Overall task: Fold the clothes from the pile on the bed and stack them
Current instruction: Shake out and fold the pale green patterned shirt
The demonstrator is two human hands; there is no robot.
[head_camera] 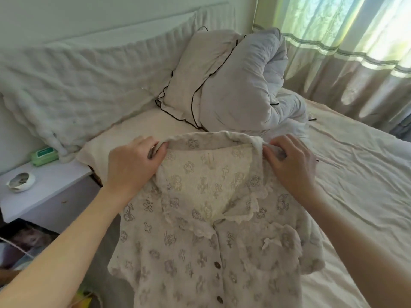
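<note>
Fingers of left hand (133,162) and right hand (289,160) pinching the blouse (200,241) collar, arms outstretched.

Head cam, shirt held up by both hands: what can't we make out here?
- Shirt: hem cut off by the bottom edge.
- Left hand and right hand: fingertips tucked behind the collar, hidden.
- Clothes pile and folded stack: neither in view.
- Green packet on the side table: label too small to read.
- Bed under the shirt: covered by it.
</note>
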